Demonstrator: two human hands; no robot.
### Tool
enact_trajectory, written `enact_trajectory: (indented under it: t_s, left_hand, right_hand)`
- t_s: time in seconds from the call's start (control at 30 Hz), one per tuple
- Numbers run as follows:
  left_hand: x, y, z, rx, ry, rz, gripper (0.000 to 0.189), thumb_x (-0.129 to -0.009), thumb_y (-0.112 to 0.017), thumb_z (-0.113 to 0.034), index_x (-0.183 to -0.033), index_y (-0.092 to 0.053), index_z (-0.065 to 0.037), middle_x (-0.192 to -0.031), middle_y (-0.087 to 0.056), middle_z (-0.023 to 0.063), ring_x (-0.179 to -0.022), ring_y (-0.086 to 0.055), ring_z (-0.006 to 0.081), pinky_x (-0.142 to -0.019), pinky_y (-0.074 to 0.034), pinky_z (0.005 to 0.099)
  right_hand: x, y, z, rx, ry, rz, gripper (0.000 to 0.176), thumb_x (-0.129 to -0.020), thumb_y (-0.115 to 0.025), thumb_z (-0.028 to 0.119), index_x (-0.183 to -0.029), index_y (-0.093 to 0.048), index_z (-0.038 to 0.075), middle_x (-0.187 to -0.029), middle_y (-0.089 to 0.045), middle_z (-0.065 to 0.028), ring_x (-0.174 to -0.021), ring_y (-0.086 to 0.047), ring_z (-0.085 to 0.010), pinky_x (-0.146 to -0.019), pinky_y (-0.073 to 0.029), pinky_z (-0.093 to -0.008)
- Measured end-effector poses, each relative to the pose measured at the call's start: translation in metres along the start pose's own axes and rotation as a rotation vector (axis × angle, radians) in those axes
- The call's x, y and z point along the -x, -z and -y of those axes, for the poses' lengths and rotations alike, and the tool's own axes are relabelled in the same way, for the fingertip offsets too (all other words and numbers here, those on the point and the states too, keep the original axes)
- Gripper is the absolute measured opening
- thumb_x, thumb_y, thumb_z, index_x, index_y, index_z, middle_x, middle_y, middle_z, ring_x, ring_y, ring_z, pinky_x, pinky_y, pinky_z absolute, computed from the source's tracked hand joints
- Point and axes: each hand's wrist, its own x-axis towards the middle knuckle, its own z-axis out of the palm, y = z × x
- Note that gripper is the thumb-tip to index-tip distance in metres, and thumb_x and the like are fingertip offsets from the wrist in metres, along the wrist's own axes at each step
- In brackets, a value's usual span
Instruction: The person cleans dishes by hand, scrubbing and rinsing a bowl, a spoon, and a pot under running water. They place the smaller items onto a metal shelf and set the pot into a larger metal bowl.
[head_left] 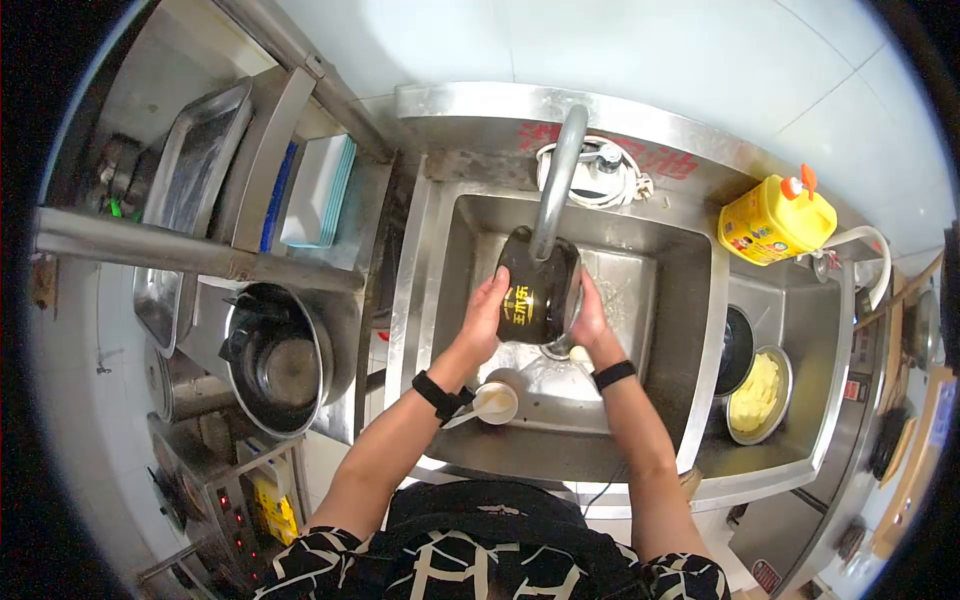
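Observation:
Between my two hands is a dark, glossy container with yellow lettering [520, 305], held over the large sink basin [470, 350] right below the faucet [566, 165]. My left hand [484, 315] grips its left side, fingers wrapped behind it. On the opposite side, my right hand [593, 318] closes around its edge, where a curved, shiny rim shows. The container's far end is partly covered by the faucet. Lower left in the basin stands a small white cup [497, 402] with a pale spoon in it. A pale handle end [580, 355] shows by my right wrist.
A second basin at right holds a black pan [736, 350] and a metal bowl of yellow slices [750, 420]. A yellow jug [777, 220] stands on the sink ledge. Coiled white hose [615, 185] lies behind the faucet. Left are a large metal pot [280, 360] and shelved trays [205, 160].

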Motion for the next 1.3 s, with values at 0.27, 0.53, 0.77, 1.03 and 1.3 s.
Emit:
enact_trajectory:
  t_s: [0.27, 0.53, 0.77, 1.03, 1.3]
  left_hand:
    - [-0.009, -0.001, 0.029, -0.659, -0.467, 0.044, 0.024, -0.08, -0.058, -0.011, -0.099, -0.047, 0.0, -0.09, -0.06, 0.0108, -0.083, -0.057, 0.0156, -0.07, -0.044, 0.0288]
    - [0.025, -0.035, 0.032, -1.592, -0.663, 0.073, 0.026, -0.074, -0.054, -0.012, -0.099, -0.056, -0.013, -0.085, -0.06, 0.0065, -0.084, -0.057, 0.0191, -0.094, -0.025, 0.0492]
    - [0.039, -0.041, 0.035, -1.679, -0.732, -0.067, 0.026, -0.074, -0.051, -0.013, -0.099, -0.058, -0.013, -0.081, -0.056, 0.0009, -0.088, -0.051, 0.0181, -0.097, -0.024, 0.0537]
    - [0.038, 0.014, 0.023, -0.334, -0.215, -0.06, 0.031, -0.087, -0.047, -0.032, -0.093, -0.057, -0.004, -0.079, -0.059, 0.0003, -0.072, -0.054, 0.0087, -0.061, -0.046, 0.0259]
    - [0.102, 0.05, 0.037, 0.579, 0.17, 0.033, 0.07, -0.076, -0.044, -0.06, -0.129, -0.03, -0.018, -0.132, -0.033, 0.0107, -0.12, -0.031, 0.0342, -0.088, -0.022, 0.0677]
  right_hand:
    - [0.019, -0.046, -0.051, -0.238, 0.178, -0.092, 0.041, -0.088, -0.031, 0.037, -0.109, -0.051, 0.007, -0.109, -0.054, -0.0075, -0.102, -0.049, -0.0221, -0.094, -0.034, -0.0362]
    - [0.022, -0.007, -0.048, -0.364, 0.204, -0.174, 0.046, -0.085, -0.037, 0.038, -0.112, -0.049, 0.004, -0.115, -0.051, -0.0116, -0.102, -0.048, -0.0284, -0.092, -0.036, -0.0398]
    - [0.019, -0.001, -0.05, -0.245, 0.168, -0.045, 0.049, -0.084, -0.036, 0.041, -0.115, -0.047, 0.005, -0.116, -0.05, -0.0109, -0.101, -0.049, -0.0272, -0.092, -0.036, -0.0401]
    - [0.071, -0.005, -0.065, 0.145, 0.15, -0.322, 0.051, -0.086, -0.032, 0.049, -0.119, -0.039, 0.01, -0.098, -0.051, -0.0075, -0.08, -0.048, -0.023, -0.061, -0.043, -0.0376]
    - [0.139, 0.132, -0.039, 0.328, 0.269, -0.29, 0.021, -0.083, -0.044, 0.04, -0.075, -0.042, 0.02, -0.065, -0.045, 0.0036, -0.058, -0.042, -0.0115, -0.052, -0.038, -0.0275]
